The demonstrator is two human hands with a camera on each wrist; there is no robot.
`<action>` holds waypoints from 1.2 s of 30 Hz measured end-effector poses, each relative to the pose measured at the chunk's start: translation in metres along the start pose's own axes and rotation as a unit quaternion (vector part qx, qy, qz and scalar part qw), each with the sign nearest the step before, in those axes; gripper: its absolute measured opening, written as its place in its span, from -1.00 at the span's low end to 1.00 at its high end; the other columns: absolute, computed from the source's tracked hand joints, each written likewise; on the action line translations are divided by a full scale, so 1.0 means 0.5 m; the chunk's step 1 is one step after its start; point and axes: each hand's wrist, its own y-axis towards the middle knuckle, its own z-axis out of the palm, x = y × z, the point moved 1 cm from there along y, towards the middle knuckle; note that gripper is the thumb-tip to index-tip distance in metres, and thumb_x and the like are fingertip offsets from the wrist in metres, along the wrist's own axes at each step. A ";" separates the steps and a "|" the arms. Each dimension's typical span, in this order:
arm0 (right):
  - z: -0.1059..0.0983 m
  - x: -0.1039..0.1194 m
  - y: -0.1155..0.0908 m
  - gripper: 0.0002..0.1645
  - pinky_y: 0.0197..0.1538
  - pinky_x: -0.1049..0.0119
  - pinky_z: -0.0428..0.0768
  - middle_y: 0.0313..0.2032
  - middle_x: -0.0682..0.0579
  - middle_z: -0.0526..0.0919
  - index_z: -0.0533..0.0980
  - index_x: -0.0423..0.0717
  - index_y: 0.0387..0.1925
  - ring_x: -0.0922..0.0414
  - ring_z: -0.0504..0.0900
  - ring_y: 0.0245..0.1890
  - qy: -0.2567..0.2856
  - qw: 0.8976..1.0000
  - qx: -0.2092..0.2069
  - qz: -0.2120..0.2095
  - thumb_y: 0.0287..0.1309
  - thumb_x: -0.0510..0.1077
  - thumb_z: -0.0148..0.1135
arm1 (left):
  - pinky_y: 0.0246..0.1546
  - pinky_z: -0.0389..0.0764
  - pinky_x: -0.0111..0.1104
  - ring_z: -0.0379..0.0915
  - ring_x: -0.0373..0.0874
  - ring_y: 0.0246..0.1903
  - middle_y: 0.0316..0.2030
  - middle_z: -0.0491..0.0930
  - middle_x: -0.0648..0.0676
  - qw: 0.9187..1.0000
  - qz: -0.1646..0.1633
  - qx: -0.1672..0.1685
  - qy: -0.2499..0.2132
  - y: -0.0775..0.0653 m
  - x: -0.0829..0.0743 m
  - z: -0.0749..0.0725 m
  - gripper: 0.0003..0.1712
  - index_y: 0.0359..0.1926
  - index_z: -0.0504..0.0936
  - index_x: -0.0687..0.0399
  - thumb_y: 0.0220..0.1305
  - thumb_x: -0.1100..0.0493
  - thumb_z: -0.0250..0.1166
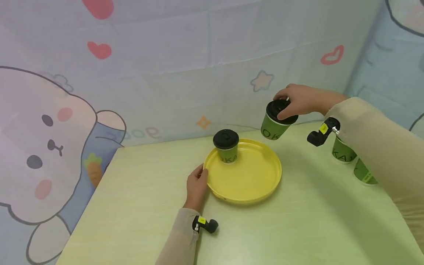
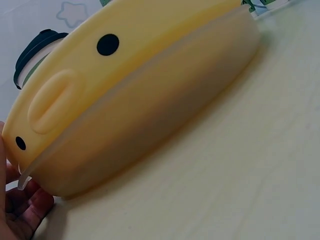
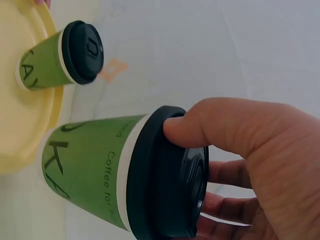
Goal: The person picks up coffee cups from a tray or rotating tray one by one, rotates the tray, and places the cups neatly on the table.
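Note:
My right hand point(image 1: 300, 99) grips a green paper coffee cup point(image 3: 90, 170) by its black lid point(image 3: 165, 175), thumb on one side and fingers on the other. That cup hangs slightly tilted above the table, just past the back right rim of a round yellow tray point(image 1: 246, 176). On the tray's back left part stands a second lidded green cup point(image 1: 228, 152), upright. At the tray's left edge my left hand point(image 1: 197, 187) holds the rim, thumb on top. In the left wrist view, its fingers point(image 2: 37, 205) curl under the tray's rim, and the tray's side shows black dots.
Two more green cups, one point(image 1: 342, 151) behind the other point(image 1: 364, 173), stand on the table's right side, partly hidden by my right sleeve point(image 1: 374, 136). A printed cloth point(image 1: 185, 73) hangs along the table's back edge. The pale table point(image 1: 149, 191) extends left of the tray.

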 end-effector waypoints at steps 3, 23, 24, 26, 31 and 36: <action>-0.015 -0.025 -0.018 -0.17 0.08 -0.14 0.56 0.22 -0.43 0.44 0.32 -0.29 0.39 -0.25 0.52 0.13 0.000 1.000 0.013 -0.002 0.17 -0.03 0.33 | -0.01 0.53 -0.20 0.54 -0.08 -0.10 -0.04 0.68 0.04 1.000 0.003 -0.003 0.000 -0.003 0.000 0.003 -0.57 0.25 0.63 -0.01 0.46 0.03 0.15; 0.021 -0.154 -0.135 -0.12 0.11 -0.14 0.48 0.32 -0.22 0.32 0.40 -0.13 0.36 -0.23 0.37 0.26 -0.022 0.997 0.050 -0.049 -0.08 -0.36 0.45 | -0.01 0.53 -0.21 0.54 -0.07 -0.08 -0.03 0.68 0.04 1.000 0.008 0.002 -0.002 -0.002 -0.003 0.015 -0.56 0.25 0.63 -0.01 0.45 0.01 0.14; 0.027 -0.159 -0.138 -0.12 0.10 -0.12 0.49 0.32 -0.21 0.32 0.41 -0.13 0.35 -0.23 0.37 0.25 -0.019 0.997 0.054 -0.050 -0.09 -0.38 0.43 | -0.02 0.53 -0.21 0.54 -0.07 -0.08 -0.02 0.68 0.04 1.000 0.007 0.001 -0.003 -0.002 -0.002 0.015 -0.56 0.25 0.63 -0.01 0.45 0.01 0.14; 0.041 -0.168 -0.143 -0.12 0.07 -0.07 0.51 0.32 -0.21 0.33 0.42 -0.13 0.34 -0.22 0.38 0.25 -0.016 0.997 0.060 -0.051 -0.12 -0.42 0.42 | -0.02 0.53 -0.22 0.54 -0.07 -0.08 -0.03 0.68 0.05 1.000 0.007 0.000 -0.003 -0.003 -0.002 0.016 -0.56 0.25 0.63 0.00 0.45 0.02 0.14; 0.072 -0.193 -0.150 -0.10 -0.07 0.07 0.53 0.32 -0.23 0.32 0.43 -0.12 0.33 -0.24 0.38 0.24 -0.024 0.996 0.077 -0.048 -0.18 -0.49 0.36 | -0.03 0.53 -0.23 0.53 -0.07 -0.07 -0.02 0.67 0.05 1.000 0.007 0.001 -0.002 -0.006 -0.003 0.014 -0.55 0.26 0.62 0.01 0.46 0.01 0.13; 0.089 -0.202 -0.149 -0.08 -0.10 0.12 0.52 0.33 -0.24 0.33 0.46 -0.10 0.30 -0.21 0.41 0.22 -0.029 0.994 0.086 -0.057 -0.23 -0.56 0.31 | -0.03 0.52 -0.21 0.53 -0.05 -0.08 -0.02 0.67 0.05 1.000 0.005 0.000 -0.005 -0.008 -0.005 0.008 -0.55 0.27 0.61 -0.01 0.45 0.01 0.13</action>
